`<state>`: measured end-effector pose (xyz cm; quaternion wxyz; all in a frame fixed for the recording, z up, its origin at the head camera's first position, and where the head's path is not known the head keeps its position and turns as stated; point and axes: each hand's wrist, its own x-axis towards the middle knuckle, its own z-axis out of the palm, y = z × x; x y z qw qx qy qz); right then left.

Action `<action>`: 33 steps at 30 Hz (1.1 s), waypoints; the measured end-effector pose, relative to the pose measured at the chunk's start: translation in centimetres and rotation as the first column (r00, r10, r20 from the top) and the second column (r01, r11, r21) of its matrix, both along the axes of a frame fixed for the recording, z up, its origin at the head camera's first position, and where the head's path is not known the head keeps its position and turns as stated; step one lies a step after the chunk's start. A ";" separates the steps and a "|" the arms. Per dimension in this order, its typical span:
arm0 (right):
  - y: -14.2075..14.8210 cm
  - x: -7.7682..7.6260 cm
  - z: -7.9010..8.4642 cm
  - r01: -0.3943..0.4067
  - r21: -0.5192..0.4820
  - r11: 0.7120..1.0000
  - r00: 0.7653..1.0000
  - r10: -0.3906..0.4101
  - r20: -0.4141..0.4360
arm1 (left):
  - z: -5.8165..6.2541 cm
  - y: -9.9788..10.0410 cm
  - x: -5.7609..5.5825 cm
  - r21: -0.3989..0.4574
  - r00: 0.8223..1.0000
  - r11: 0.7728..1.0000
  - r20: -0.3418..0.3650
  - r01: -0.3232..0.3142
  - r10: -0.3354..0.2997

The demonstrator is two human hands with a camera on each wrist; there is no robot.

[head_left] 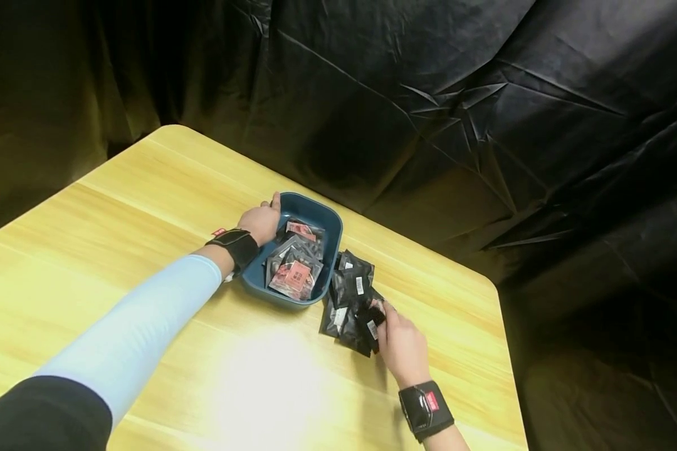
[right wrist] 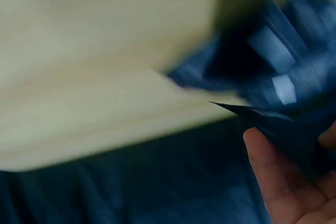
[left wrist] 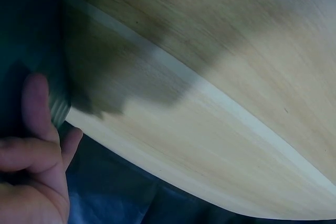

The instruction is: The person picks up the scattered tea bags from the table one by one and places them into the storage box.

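Note:
A dark blue plastic bin [head_left: 310, 212] stands on the table, holding several clear-and-black sachets with pink labels [head_left: 296, 279]. At its left rim my left hand [head_left: 261, 223] grips the wall; the left wrist view shows the fingers [left wrist: 37, 108] against the dark side. Right of the bin lies a loose pile of black sachets [head_left: 351, 285] with white barcode stickers. Over the pile's near right end, my right hand [head_left: 404, 347] pinches one sachet [right wrist: 286, 129] between thumb and fingers. The pile is blurred in the right wrist view.
The light wooden table [head_left: 146, 181] has rounded corners, with its far edge just behind the bin. Black sheeting [head_left: 372, 94] hangs beyond it. Bright glare lies on the near tabletop. Both wrists wear black straps.

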<state>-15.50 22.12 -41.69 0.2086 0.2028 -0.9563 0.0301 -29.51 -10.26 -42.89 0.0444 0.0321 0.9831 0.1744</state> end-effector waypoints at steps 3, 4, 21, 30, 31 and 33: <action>-2.3 -1.3 2.2 -0.027 -0.028 0.999 0.997 0.024 -0.076 | 0.1 0.2 0.1 -0.004 1.000 1.000 0.005 -0.001 0.001; -3.3 -1.9 2.8 -0.045 -0.034 0.998 0.995 0.042 -0.093 | 0.2 0.1 0.1 -0.005 1.000 1.000 0.005 -0.004 0.004; -13.0 -6.6 5.7 -0.203 0.055 0.978 0.963 0.209 -0.171 | 0.4 0.2 0.5 -0.002 1.000 1.000 -0.007 -0.003 0.003; -11.6 -6.3 6.1 -0.201 0.009 0.980 0.943 0.191 0.271 | 0.2 0.2 0.5 -0.004 1.000 1.000 0.009 0.003 -0.003; -11.1 -6.3 6.1 -0.185 -0.002 0.983 0.942 0.177 0.285 | 0.2 0.2 0.4 -0.006 1.000 1.000 0.008 0.002 -0.002; -9.7 -6.2 5.9 -0.154 -0.007 0.988 0.943 0.149 0.296 | 0.1 0.2 0.4 -0.011 1.000 1.000 0.002 -0.003 0.003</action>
